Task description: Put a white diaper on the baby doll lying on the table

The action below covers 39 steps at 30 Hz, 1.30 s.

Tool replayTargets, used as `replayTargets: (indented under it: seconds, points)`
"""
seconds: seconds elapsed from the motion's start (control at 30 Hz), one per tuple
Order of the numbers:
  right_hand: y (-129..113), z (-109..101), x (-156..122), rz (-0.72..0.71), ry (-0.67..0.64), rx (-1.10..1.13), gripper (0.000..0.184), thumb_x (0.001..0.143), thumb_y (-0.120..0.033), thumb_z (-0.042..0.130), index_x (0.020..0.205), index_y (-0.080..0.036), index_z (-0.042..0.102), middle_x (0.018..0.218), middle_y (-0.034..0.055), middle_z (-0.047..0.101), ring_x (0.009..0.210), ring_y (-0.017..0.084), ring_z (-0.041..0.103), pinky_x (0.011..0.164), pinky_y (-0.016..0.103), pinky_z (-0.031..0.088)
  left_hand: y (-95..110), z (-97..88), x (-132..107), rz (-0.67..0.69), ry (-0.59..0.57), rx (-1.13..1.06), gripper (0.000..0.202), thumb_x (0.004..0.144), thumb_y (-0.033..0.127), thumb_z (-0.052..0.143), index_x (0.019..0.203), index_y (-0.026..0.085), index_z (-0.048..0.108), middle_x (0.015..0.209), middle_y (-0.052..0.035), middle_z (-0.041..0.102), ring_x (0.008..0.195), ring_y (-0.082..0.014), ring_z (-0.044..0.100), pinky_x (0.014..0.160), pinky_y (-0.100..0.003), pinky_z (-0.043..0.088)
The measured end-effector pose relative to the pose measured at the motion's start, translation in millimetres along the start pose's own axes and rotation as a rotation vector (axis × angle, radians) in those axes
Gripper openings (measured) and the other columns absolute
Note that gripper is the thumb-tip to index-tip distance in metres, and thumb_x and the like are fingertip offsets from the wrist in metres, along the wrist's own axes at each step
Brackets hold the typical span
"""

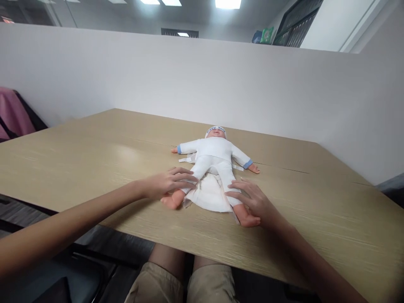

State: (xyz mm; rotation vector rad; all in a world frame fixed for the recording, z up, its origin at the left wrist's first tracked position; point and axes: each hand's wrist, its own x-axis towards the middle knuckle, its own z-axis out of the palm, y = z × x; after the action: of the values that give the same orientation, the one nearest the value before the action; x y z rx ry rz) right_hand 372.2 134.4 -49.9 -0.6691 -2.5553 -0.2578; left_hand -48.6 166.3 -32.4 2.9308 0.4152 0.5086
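A baby doll (215, 148) in a white suit with blue cuffs lies on its back on the table, head away from me and legs spread. Under its hips a white diaper (211, 194) is laid out, its front part flat between the legs and its tabs sticking out at both sides of the waist. My left hand (170, 183) rests at the doll's leg on the left, fingers stretched over it towards the diaper's edge. On the other side my right hand (251, 195) lies over the lower leg with its fingers apart. Neither hand appears to grip anything.
The wooden table (78, 155) has its front edge just above my knees. A white partition wall (189, 80) stands behind it. Pink cloth (15, 111) hangs at the far left, and a chair (72, 269) is below the table at the lower left.
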Motion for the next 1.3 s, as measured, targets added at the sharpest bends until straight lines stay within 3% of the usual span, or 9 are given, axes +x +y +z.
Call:
replayTargets:
  seconds: [0.37, 0.5, 0.6, 0.73, 0.8, 0.9, 1.07, 1.17, 1.3]
  points:
    - [3.6, -12.7, 0.3, 0.136, -0.064, 0.254, 0.044, 0.109, -0.015, 0.051, 0.135, -0.036, 0.08, 0.145, 0.007, 0.076, 0.142, 0.028, 0.069, 0.118, 0.054, 0.059, 29.3, -9.6, 12.2, -0.198, -0.078, -0.095, 0.072, 0.094, 0.004, 0.058, 0.159, 0.035, 0.058, 0.168, -0.0056, 0.058, 0.156, -0.0348, 0.046, 0.128, -0.055, 0.041]
    - [0.2, -21.4, 7.9, 0.214, -0.085, 0.337, 0.046, 0.112, -0.017, 0.044, 0.132, -0.035, 0.082, 0.144, 0.0053, 0.077, 0.14, 0.026, 0.07, 0.121, 0.052, 0.056, 47.0, -9.5, 25.0, -0.315, -0.054, -0.101, 0.036, 0.105, 0.032, 0.063, 0.141, 0.029, 0.067, 0.158, -0.0067, 0.064, 0.142, -0.0365, 0.053, 0.121, -0.053, 0.044]
    - [-16.2, -24.9, 14.9, 0.281, -0.104, 0.267, 0.03, 0.109, -0.032, 0.062, 0.133, -0.031, 0.08, 0.142, 0.0095, 0.076, 0.137, 0.032, 0.07, 0.122, 0.059, 0.054, 54.5, 2.9, 33.8, -0.377, 0.007, -0.043, 0.044, 0.096, 0.052, 0.077, 0.129, 0.024, 0.066, 0.148, -0.011, 0.067, 0.132, -0.039, 0.054, 0.115, -0.055, 0.046]
    - [-43.7, -16.1, 17.2, 0.274, -0.12, 0.11, 0.06, 0.091, -0.053, 0.086, 0.142, -0.025, 0.072, 0.144, 0.0184, 0.071, 0.138, 0.043, 0.065, 0.115, 0.069, 0.054, 54.7, 17.1, 38.6, -0.421, 0.052, -0.021, 0.028, 0.096, 0.03, 0.074, 0.12, 0.022, 0.064, 0.142, -0.0104, 0.068, 0.125, -0.0353, 0.054, 0.111, -0.051, 0.046]
    - [-49.9, -9.0, 16.7, 0.27, -0.09, 0.064, 0.052, 0.096, -0.05, 0.082, 0.14, -0.025, 0.072, 0.141, 0.0188, 0.071, 0.138, 0.043, 0.064, 0.114, 0.068, 0.053, 52.2, 17.8, 40.1, -0.438, 0.075, -0.045, 0.018, 0.099, 0.025, 0.068, 0.116, 0.022, 0.066, 0.134, -0.0088, 0.071, 0.12, -0.0328, 0.055, 0.108, -0.049, 0.047]
    - [-44.7, -4.1, 22.4, 0.314, -0.039, 0.071, 0.022, 0.11, -0.033, 0.059, 0.123, -0.024, 0.075, 0.124, 0.0153, 0.076, 0.123, 0.036, 0.069, 0.104, 0.057, 0.057, 45.0, 12.1, 45.9, -0.494, 0.161, -0.13, 0.015, 0.107, 0.035, 0.06, 0.11, 0.022, 0.069, 0.114, -0.0081, 0.074, 0.115, -0.0314, 0.059, 0.105, -0.047, 0.048]
    - [-10.2, -15.7, 58.1, 0.523, 0.048, 0.225, 0.036, 0.114, -0.042, 0.048, 0.086, -0.026, 0.063, 0.083, 0.0056, 0.068, 0.079, 0.025, 0.062, 0.077, 0.04, 0.051, 15.5, -7.5, 71.4, -0.58, 0.37, -0.267, 0.029, 0.112, 0.044, 0.05, 0.104, 0.023, 0.068, 0.112, -0.0062, 0.075, 0.108, -0.0272, 0.065, 0.1, -0.042, 0.05]
    - [19.6, -17.8, 85.0, 0.623, 0.124, 0.282, 0.038, 0.111, -0.048, 0.048, 0.081, -0.026, 0.059, 0.085, 0.005, 0.067, 0.081, 0.024, 0.061, 0.077, 0.037, 0.048, -15.3, -18.2, 93.7, -0.58, 0.475, -0.285, 0.029, 0.111, 0.046, 0.052, 0.104, 0.023, 0.067, 0.117, -0.0062, 0.072, 0.115, -0.0277, 0.063, 0.102, -0.041, 0.047]
    - [65.7, 0.8, 116.0, 0.772, 0.171, 0.423, 0.035, 0.103, -0.053, 0.053, 0.086, -0.024, 0.064, 0.094, 0.0056, 0.072, 0.089, 0.025, 0.064, 0.079, 0.035, 0.049, -63.1, -19.8, 120.4, -0.771, 0.528, -0.467, 0.034, 0.107, 0.055, 0.055, 0.098, 0.022, 0.062, 0.089, 0.0003, 0.063, 0.086, -0.021, 0.059, 0.077, -0.032, 0.043]
